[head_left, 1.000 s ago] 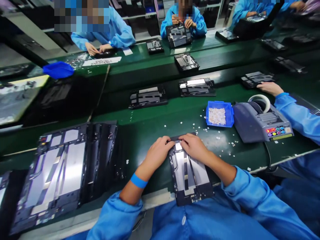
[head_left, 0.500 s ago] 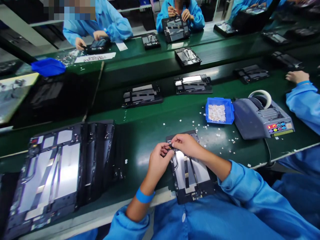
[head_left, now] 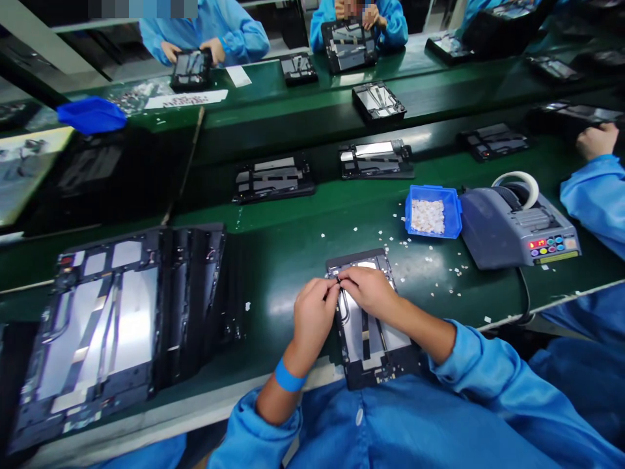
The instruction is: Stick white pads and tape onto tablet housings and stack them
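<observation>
An opened tablet [head_left: 356,355] with dark edges, silver plates and a black ribbon strip lies in front of me at the bench edge. Over its upper left part, my left hand [head_left: 314,311] has thumb and forefinger pressed together. Fingertip to fingertip with it, my right hand [head_left: 370,291] pinches at the same spot from the other side. What sits between the fingers is tiny and dark, and I cannot make it out. Both hands hide part of the tablet's upper end.
Several opened tablets [head_left: 131,306] lean in an overlapping row at left. A blue bin [head_left: 457,225] of small white pieces stands beside a grey tape dispenser [head_left: 512,228], with white scraps scattered nearby. More tablets [head_left: 273,179] lie beyond; co-workers sit opposite, and a co-worker's hand [head_left: 596,141] is at right.
My fingers have closed in, and my left hand's fingers are less spread. Across the bench, a co-worker has tilted a tablet up with both hands. The view has shifted slightly.
</observation>
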{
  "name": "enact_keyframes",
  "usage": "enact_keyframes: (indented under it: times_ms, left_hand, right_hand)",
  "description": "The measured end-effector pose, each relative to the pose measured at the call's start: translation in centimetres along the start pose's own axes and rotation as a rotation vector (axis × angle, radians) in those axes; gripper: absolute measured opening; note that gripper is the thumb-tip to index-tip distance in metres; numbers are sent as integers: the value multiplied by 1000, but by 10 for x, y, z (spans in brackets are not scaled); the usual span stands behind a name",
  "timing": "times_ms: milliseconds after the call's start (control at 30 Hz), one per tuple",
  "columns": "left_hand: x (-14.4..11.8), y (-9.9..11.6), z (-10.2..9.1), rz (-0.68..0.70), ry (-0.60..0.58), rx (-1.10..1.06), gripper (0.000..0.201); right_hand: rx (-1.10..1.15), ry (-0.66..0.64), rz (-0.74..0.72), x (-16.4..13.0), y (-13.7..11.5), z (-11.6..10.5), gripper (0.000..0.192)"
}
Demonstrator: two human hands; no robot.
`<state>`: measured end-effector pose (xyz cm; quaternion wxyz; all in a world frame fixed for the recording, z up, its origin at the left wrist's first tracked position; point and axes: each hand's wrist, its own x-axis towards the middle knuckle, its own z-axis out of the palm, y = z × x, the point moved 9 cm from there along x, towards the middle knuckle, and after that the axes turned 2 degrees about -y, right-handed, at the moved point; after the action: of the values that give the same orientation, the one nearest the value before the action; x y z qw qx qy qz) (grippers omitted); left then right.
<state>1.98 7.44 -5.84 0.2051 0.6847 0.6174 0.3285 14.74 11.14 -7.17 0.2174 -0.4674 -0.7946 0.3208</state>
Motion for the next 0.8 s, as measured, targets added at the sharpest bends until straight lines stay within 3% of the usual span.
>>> enact_keyframes:
  times_ms: [100,167,267,333,400,467,533,600,633,700,800]
  left_hand:
    - [-2,16,-1,147,-9,151,20]
    - [-2,20,0,174,-6,173,21]
    - [0,18,2,113,-7,68,19]
    - [3,7,5,-10,-23,-41,16]
    - [4,-11,12,-193,-51,-185,14]
    - [4,-30,20,-366,-58,-383,15]
    - [5,-42,27,-467,-52,-567,19]
    - [6,-47,29,-507,-39,-671,22]
    - [7,-48,30,-515,-33,-697,23]
    - [7,-49,28,-524,-15,-721,25]
    - [6,-49,27,-531,-19,-735,25]
  right_hand:
    - [-27,-11,42,1,2,-2,13]
    - [-80,13,105,1,4,-2,11]
    - [-135,47,189,-1,6,-4,10]
    - [-121,75,204,-2,11,-15,10]
    - [-82,151,208,-5,26,-47,11]
    - [-114,300,277,-12,56,-103,11]
    - [-320,490,467,-25,94,-168,13]
    - [-508,504,592,-30,116,-204,15]
    - [-555,480,572,-28,117,-207,14]
    - [-516,378,387,-19,96,-182,14]
    - [-307,146,61,-11,34,-92,17]
